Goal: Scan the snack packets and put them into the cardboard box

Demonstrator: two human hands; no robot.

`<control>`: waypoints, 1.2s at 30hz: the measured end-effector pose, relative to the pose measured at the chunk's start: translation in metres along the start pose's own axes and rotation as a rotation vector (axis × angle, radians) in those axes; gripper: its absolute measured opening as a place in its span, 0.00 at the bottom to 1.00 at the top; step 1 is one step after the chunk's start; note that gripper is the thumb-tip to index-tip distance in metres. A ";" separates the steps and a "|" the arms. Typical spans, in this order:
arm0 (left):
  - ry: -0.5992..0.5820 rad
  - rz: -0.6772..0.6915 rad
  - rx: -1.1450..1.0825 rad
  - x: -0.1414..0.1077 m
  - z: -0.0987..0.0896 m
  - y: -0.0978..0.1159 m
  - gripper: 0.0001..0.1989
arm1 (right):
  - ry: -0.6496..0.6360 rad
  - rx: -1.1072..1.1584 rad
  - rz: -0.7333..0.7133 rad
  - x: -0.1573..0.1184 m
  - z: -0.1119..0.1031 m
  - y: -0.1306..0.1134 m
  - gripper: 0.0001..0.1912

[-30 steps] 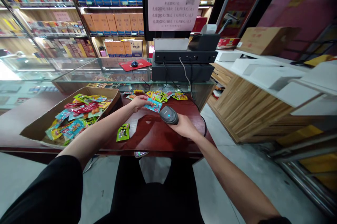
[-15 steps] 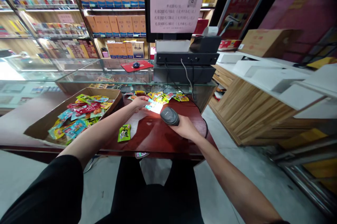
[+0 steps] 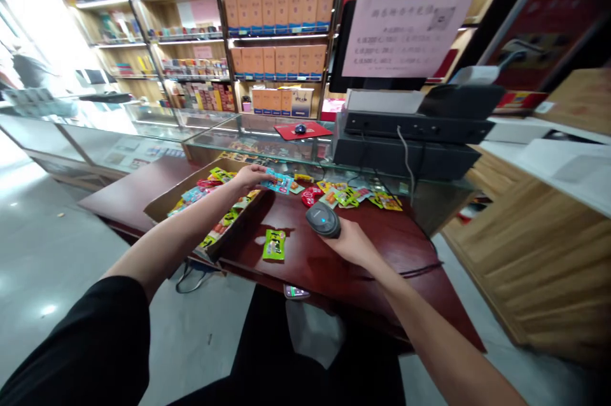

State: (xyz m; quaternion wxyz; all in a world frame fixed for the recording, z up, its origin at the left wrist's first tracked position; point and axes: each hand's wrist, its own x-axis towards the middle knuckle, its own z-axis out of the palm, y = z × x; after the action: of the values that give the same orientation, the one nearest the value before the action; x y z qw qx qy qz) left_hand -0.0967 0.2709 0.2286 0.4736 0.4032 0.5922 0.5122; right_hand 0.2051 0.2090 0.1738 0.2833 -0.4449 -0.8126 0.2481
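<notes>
Packet (image 3: 279, 181) blue, glossy, pinched in left grip (image 3: 252, 178); right grip (image 3: 351, 242) wrapped round grey scanner (image 3: 323, 220).

Item: my left sleeve (image 3: 90, 336), lower left of the frame; black, plain, loose-cut, short, hem falling near the elbow. Item: my left forearm (image 3: 186, 229), bare. Item: my left hand (image 3: 252, 178), near the centre; bare. Item: my right hand (image 3: 352, 242); bare. Item: my right forearm (image 3: 432, 329), lower right; bare. Item: my legwear (image 3: 260, 329), bottom centre; plain black, matte.
</notes>
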 end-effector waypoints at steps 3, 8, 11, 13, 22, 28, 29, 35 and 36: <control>0.092 0.027 -0.013 -0.007 -0.054 0.013 0.21 | -0.010 0.033 -0.057 0.023 0.017 -0.021 0.15; 0.303 0.075 0.062 -0.026 -0.129 0.016 0.21 | -0.070 0.085 -0.115 0.056 0.052 -0.056 0.17; 0.391 0.147 0.157 -0.038 -0.154 0.012 0.24 | -0.119 0.092 -0.155 0.064 0.069 -0.070 0.15; 0.396 0.174 0.214 -0.043 -0.159 0.010 0.24 | -0.140 0.082 -0.170 0.065 0.074 -0.073 0.13; 0.132 0.198 0.433 -0.033 -0.077 -0.007 0.20 | -0.090 0.084 -0.099 0.052 0.056 -0.047 0.17; -0.252 0.329 0.758 -0.047 0.000 -0.027 0.16 | -0.058 0.031 -0.032 0.028 0.026 -0.022 0.16; -0.313 0.313 0.813 -0.049 0.008 -0.030 0.17 | -0.047 0.026 -0.018 0.023 0.021 -0.017 0.16; -0.618 0.132 1.135 -0.046 0.032 -0.051 0.29 | 0.016 0.007 0.044 -0.011 -0.009 0.011 0.16; -0.650 0.145 1.198 -0.044 0.034 -0.054 0.30 | 0.030 -0.004 0.056 -0.017 -0.014 0.014 0.16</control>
State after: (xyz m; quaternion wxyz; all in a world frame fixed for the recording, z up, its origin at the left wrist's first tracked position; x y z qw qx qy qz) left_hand -0.0531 0.2283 0.1813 0.2869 0.7677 0.5727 -0.0203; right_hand 0.2304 0.2031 0.1703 0.2875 -0.4716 -0.7960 0.2477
